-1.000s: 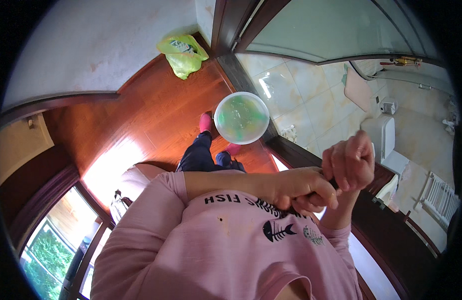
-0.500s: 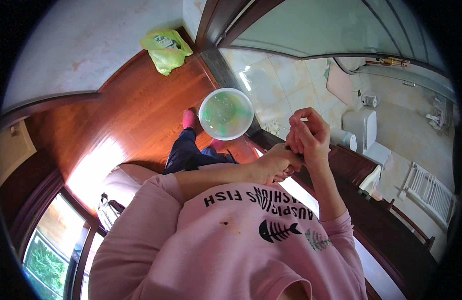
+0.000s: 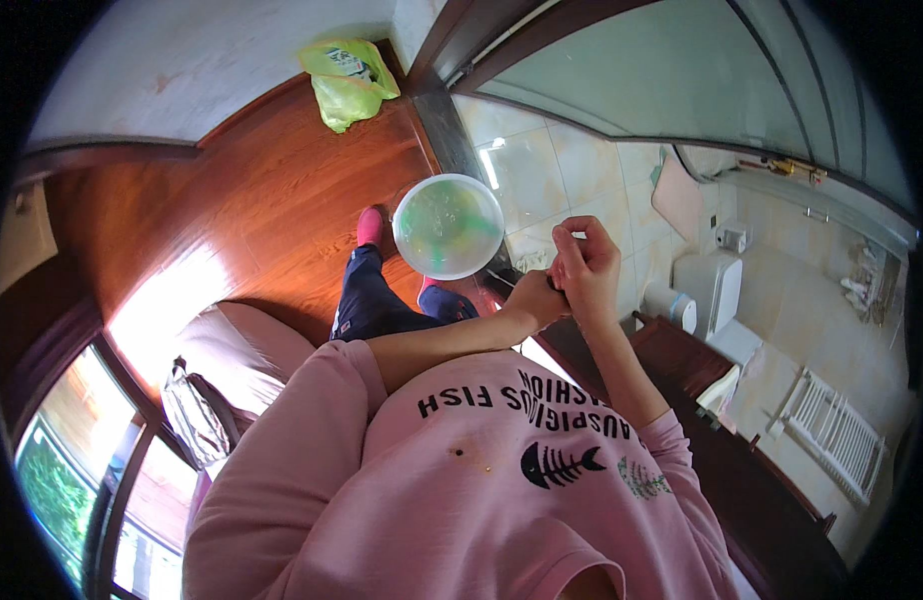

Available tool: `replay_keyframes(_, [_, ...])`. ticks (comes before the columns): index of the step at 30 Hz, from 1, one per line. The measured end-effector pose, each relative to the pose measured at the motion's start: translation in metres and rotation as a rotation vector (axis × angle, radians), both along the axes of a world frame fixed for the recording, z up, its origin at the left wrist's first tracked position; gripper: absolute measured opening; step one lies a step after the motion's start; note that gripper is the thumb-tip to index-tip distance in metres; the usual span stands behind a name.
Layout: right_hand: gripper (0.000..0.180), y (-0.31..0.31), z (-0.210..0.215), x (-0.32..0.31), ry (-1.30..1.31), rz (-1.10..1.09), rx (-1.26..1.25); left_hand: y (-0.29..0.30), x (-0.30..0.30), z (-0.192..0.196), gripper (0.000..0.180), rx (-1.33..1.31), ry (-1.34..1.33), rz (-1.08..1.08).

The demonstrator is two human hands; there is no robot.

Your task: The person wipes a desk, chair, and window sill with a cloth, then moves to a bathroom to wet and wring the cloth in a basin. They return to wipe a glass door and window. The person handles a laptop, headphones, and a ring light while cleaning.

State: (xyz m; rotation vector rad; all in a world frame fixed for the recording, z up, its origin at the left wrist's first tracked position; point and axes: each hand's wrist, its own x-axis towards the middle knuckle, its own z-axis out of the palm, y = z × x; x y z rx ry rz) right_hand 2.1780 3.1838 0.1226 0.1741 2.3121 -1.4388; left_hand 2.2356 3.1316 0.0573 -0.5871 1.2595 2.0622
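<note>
My left hand (image 3: pixel 534 301) and my right hand (image 3: pixel 588 268) are together in front of my body, right of the middle. Between them shows a small dark bit (image 3: pixel 555 284), too small to name. The fingers of my left hand are closed and partly hidden by the right. My right hand is curled, its thumb and fingertips drawn together. Just beyond them, by my feet, stands a round white tub (image 3: pixel 402 262) with green and yellow patches inside; neither hand touches it.
A yellow-green plastic bag (image 3: pixel 354 95) lies by the wall on the wooden floor (image 3: pixel 282 190). Right of the doorway is a tiled bathroom with a toilet (image 3: pixel 717 290), a white bin (image 3: pixel 670 305) and a white rack (image 3: pixel 832 430). A pink cushioned seat (image 3: pixel 247 350) is at left.
Both hands have shifted slightly left and stay joined. The view has turned a little, and more of the seat and window shows at left.
</note>
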Motion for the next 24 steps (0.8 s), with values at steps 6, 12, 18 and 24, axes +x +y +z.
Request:
replay_keyframes(6, [0.01, 0.022, -0.023, 0.003, 0.046, 0.123, -0.083, 0.04, 0.006, -0.051, 0.035, -0.328, 0.222, 0.074])
replay_keyframes(12, [0.011, 0.054, -0.033, 0.013, 0.124, 0.181, -0.175, 0.073, 0.014, -0.073, 0.04, -0.48, 0.357, 0.218])
replay_keyframes(18, [0.009, 0.056, -0.051, 0.017, 0.163, 0.145, -0.318, 0.06, 0.022, -0.053, 0.036, -0.709, 0.227, 0.129])
replay_keyframes(24, [0.023, 0.055, -0.051, 0.013, 0.062, 0.35, -0.41, 0.014, 0.028, -0.04, 0.036, -0.818, 0.38, 0.194])
